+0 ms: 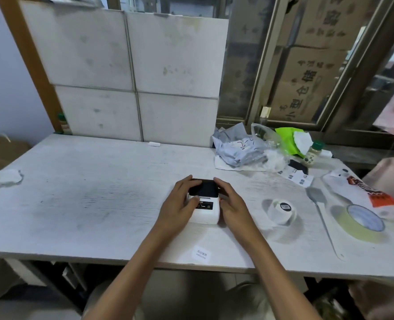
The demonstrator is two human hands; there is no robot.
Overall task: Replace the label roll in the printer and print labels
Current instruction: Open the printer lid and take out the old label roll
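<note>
A small white label printer point(205, 213) with a dark lid point(204, 188) sits on the white table point(99, 192) near its middle. My left hand point(179, 204) grips the printer's left side, thumb on its top panel and fingers at the lid's left edge. My right hand point(231, 204) holds the right side, fingers touching the lid's right edge. A white label roll point(281, 210) with a black core sticker stands on the table to the right of the printer. One printed label point(200, 254) lies near the table's front edge.
A ring of pale tape point(358, 222) and a long thin tool point(323, 218) lie at the right. Crumpled bags point(237, 148), a green packet point(288, 139), a small bottle point(312, 154) and a printed packet point(371, 195) crowd the back right. Tissue point(3, 177) rests at the left edge.
</note>
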